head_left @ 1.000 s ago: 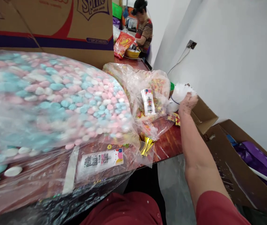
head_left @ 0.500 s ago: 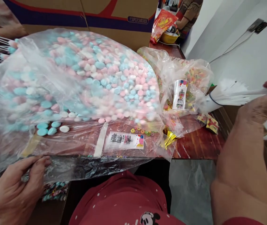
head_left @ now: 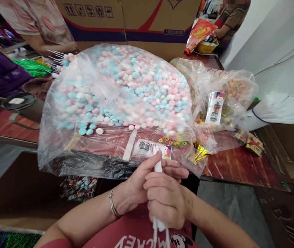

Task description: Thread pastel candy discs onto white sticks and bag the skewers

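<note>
Low over the front edge of the table, my right hand (head_left: 166, 199) is wrapped round a small bundle of thin white sticks (head_left: 158, 167). My left hand (head_left: 139, 182) meets it, with its thumb along the upper part of the sticks and its fingers stretched out behind them. Just beyond lies a printed label packet (head_left: 144, 148). A big clear plastic bag (head_left: 51, 137) of pink, blue and white candies (head_left: 136, 82) fills the middle of the table, and a few blue candies (head_left: 83, 131) show near its front edge.
On the right, a holder (head_left: 256, 119) carries many white sticks, beside bagged ring candies (head_left: 234, 86) and another label stack (head_left: 214, 106). Gold ties (head_left: 200, 154) lie at the front. A lidded mug (head_left: 25, 106) stands left; a cardboard box (head_left: 157, 20) and co-workers are behind.
My right hand has come from the stick holder at the right to my front, bringing white sticks. My left hand has let go of the bag's edge and joined it. The view has shifted left.
</note>
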Demonstrator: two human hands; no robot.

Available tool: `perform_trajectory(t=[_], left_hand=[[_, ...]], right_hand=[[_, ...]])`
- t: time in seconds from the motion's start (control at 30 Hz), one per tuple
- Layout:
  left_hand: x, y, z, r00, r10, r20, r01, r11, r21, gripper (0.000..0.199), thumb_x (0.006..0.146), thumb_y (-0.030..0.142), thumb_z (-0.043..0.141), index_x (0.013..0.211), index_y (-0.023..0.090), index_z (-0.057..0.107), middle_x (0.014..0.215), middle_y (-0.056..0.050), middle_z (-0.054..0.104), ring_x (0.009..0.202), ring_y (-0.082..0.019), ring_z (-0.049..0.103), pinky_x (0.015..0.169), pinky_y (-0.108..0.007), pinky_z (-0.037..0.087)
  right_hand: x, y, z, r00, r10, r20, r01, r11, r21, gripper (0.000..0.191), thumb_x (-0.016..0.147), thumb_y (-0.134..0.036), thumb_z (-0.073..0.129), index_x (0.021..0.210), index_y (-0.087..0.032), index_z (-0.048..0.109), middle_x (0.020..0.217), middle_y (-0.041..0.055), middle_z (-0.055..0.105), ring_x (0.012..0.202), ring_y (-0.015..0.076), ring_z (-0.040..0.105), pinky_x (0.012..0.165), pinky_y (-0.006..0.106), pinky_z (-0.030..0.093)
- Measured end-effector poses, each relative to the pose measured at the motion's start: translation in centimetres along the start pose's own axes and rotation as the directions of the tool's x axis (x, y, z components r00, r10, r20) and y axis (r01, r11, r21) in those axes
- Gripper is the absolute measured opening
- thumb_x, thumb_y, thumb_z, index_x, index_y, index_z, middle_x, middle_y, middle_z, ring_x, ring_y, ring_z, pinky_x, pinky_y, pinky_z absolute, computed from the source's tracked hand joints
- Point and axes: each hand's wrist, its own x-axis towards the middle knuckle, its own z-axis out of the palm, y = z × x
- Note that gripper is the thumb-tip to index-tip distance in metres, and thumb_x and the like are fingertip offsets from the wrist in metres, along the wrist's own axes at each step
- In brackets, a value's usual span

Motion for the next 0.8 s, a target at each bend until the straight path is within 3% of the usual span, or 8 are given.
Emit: perform_trajectory(t=[0.07,0.13,0.27,0.33,0.43,0.53,0.67,0.8], left_hand=[[-0.1,0.5,-0.1,0.997,0.000,-0.078,-0.007,0.996,-0.084,0.038,0.085,0.049,0.063,0.067,0.015,0.065,0.075,-0.009,0.070,0.072,-0.019,0.069,0.062,-0.026,0.054],[-0.6,1.4,-0.1,0.989,0.052,-0.138,-0.070,0.988,-0.134,0.043,0.091,0.043,0.057,0.058,0.017,0.054,0.063,-0.004,0.064,0.062,-0.014,0.065,0.054,-0.021,0.052],[-1.4,2.7,0.8,0.949,0.252,-0.189,-0.296,0.918,-0.263,0.043,0.102,0.031,0.038,0.062,0.016,0.044,0.047,0.006,0.037,0.038,-0.005,0.044,0.039,-0.013,0.038],[-1.4,2.7,1.3,0.929,0.321,-0.182,-0.364,0.880,-0.305,0.042,0.104,0.028,0.032,0.065,0.016,0.042,0.047,0.009,0.027,0.034,-0.003,0.033,0.034,-0.011,0.028],[-1.3,1.7,1.5,0.918,0.354,-0.177,-0.394,0.856,-0.334,0.044,0.104,0.028,0.030,0.063,0.016,0.039,0.048,0.009,0.026,0.034,-0.003,0.030,0.033,-0.011,0.025],[-1.3,0.1,1.5,0.921,0.354,-0.161,-0.389,0.858,-0.336,0.043,0.104,0.027,0.032,0.063,0.015,0.042,0.048,0.008,0.028,0.036,-0.003,0.032,0.036,-0.011,0.030],[-1.1,-1.4,1.3,0.932,0.329,-0.149,-0.360,0.884,-0.298,0.043,0.101,0.028,0.042,0.060,0.015,0.042,0.050,0.007,0.033,0.040,-0.003,0.036,0.046,-0.012,0.040],[-0.5,-1.5,1.0,0.929,0.351,-0.121,-0.370,0.896,-0.246,0.038,0.098,0.026,0.050,0.062,0.016,0.044,0.048,0.009,0.027,0.036,-0.003,0.028,0.036,-0.012,0.028]], right_hand=[[0.0,-0.8,1.4,0.962,-0.266,0.057,0.261,0.962,0.079,0.011,0.085,-0.034,0.058,0.083,-0.037,0.068,0.090,-0.0065,0.075,0.102,0.0162,0.068,0.093,0.033,0.060],[-0.4,-1.3,2.0,0.927,-0.371,0.060,0.365,0.927,0.086,0.016,0.084,-0.018,0.058,0.097,-0.027,0.064,0.098,0.0008,0.074,0.112,0.0176,0.064,0.100,0.037,0.056],[-2.4,-2.5,2.7,0.957,-0.259,-0.130,0.257,0.966,-0.033,0.024,0.088,-0.040,0.060,0.109,-0.030,0.057,0.105,0.0043,0.072,0.112,0.0229,0.063,0.101,0.048,0.054],[-3.3,-3.1,3.1,0.932,-0.231,-0.279,0.212,0.973,-0.095,0.027,0.092,-0.049,0.049,0.113,-0.033,0.056,0.104,0.0040,0.071,0.107,0.0248,0.065,0.100,0.052,0.053],[-4.1,-3.9,3.5,0.902,-0.133,-0.412,0.096,0.990,-0.108,0.035,0.097,-0.042,0.034,0.127,-0.034,0.050,0.105,0.0048,0.070,0.105,0.0268,0.064,0.099,0.057,0.050],[-4.1,-4.2,3.3,0.916,-0.055,-0.396,-0.001,0.990,-0.138,0.045,0.096,-0.031,0.029,0.139,-0.033,0.044,0.111,0.0062,0.068,0.112,0.0286,0.060,0.101,0.060,0.046],[-4.3,-4.0,2.7,0.955,-0.030,-0.295,-0.033,0.978,-0.207,0.049,0.097,-0.034,0.028,0.143,-0.031,0.043,0.124,0.0088,0.063,0.120,0.0312,0.055,0.104,0.062,0.043],[-5.3,-4.0,2.5,0.925,-0.048,-0.378,-0.044,0.972,-0.229,0.057,0.094,-0.048,0.032,0.147,-0.028,0.038,0.128,0.0122,0.059,0.119,0.0344,0.054,0.102,0.065,0.042]])
